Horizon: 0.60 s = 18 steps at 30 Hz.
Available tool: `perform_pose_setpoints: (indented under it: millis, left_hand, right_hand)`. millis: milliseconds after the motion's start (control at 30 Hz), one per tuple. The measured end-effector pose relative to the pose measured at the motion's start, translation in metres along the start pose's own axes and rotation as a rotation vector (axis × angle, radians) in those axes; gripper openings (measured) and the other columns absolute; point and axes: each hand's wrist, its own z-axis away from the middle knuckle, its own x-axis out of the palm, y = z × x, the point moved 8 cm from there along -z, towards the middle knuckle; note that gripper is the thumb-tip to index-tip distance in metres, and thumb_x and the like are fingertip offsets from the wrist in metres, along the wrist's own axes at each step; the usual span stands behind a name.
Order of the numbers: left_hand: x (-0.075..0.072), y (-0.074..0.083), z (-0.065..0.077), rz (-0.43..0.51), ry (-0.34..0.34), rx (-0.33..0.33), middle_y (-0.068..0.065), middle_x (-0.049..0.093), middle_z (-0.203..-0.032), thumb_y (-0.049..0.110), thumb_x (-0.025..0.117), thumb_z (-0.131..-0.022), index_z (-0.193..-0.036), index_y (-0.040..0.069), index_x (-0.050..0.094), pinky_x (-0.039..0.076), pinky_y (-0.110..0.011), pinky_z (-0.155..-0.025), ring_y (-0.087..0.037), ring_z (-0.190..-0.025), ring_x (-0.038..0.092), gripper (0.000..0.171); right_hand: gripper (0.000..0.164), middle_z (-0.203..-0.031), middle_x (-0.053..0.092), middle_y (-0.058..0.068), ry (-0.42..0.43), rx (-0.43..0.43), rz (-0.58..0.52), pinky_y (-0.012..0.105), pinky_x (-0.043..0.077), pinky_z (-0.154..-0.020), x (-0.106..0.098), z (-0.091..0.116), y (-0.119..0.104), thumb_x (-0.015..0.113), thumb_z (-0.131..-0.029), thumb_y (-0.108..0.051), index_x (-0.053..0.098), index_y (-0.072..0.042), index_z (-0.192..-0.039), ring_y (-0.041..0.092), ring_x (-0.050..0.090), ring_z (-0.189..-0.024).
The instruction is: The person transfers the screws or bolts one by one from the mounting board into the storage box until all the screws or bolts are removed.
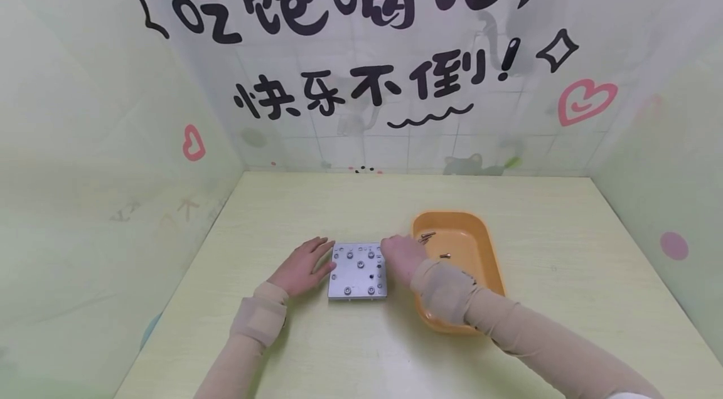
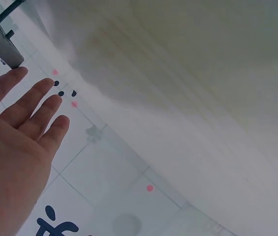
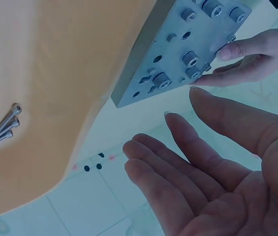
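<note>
A square silver metal plate [image 1: 350, 276] lies on the table, with several socket-head bolts [image 3: 161, 80] and open holes across its face. At its left side is my left hand [image 1: 299, 268], fingers extended. That thumb touches the plate's left part, and the index fingertip meets its edge in the left wrist view. My right hand [image 1: 403, 258] is by the plate's upper right corner. In the right wrist view, its thumb and fingers are apart with nothing between them. Bolt shanks [image 2: 10, 12] stick out beneath the plate.
An orange plastic tray [image 1: 494, 261] stands right of the plate, partly under my right forearm. Several loose bolts [image 3: 4, 129] lie inside it. Printed curtains [image 1: 350, 135] enclose the table [image 1: 316, 349] at the back and sides.
</note>
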Motion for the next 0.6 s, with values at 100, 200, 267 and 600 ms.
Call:
perform_pose_setpoints:
  millis: [100,200,267,600]
  left_hand:
    - [0.000,0.001,0.000,0.005,-0.001,0.000,-0.022,0.040,-0.153,0.037,0.051,-0.102,-0.148,0.004,0.042,0.028,-0.059,-0.118,-0.043,-0.144,0.033,0.057]
    - [0.000,0.001,0.000,0.007,-0.003,-0.002,-0.022,0.040,-0.153,0.036,0.051,-0.102,-0.148,0.004,0.042,0.028,-0.059,-0.118,-0.043,-0.144,0.033,0.057]
    - [0.000,0.001,0.000,0.005,-0.003,-0.002,-0.022,0.040,-0.153,0.036,0.051,-0.102,-0.148,0.004,0.042,0.028,-0.059,-0.118,-0.043,-0.144,0.033,0.057]
    - [0.000,0.001,0.001,0.000,0.001,0.002,-0.022,0.041,-0.152,0.036,0.051,-0.102,-0.148,0.004,0.043,0.028,-0.059,-0.118,-0.043,-0.143,0.034,0.056]
  right_hand:
    - [0.012,-0.092,0.071,0.010,-0.052,0.080,0.044,0.032,0.060,-0.073,0.008,-0.008,0.000,0.065,-0.089,0.000,0.068,-0.005,-0.099,0.021,0.066,-0.079]
    - [0.012,-0.091,0.071,0.010,-0.062,0.104,0.046,0.032,0.060,-0.071,0.013,-0.009,-0.001,0.065,-0.088,0.001,0.068,-0.005,-0.099,0.021,0.065,-0.075]
    - [0.013,-0.091,0.071,0.011,-0.054,0.094,0.042,0.032,0.060,-0.069,0.014,-0.006,-0.003,0.066,-0.087,0.002,0.069,-0.004,-0.098,0.021,0.065,-0.074]
    - [0.007,-0.079,0.069,0.008,-0.030,0.025,0.057,0.026,0.057,-0.061,0.023,0.002,-0.015,0.066,-0.086,0.001,0.070,-0.004,-0.089,0.016,0.060,-0.065]
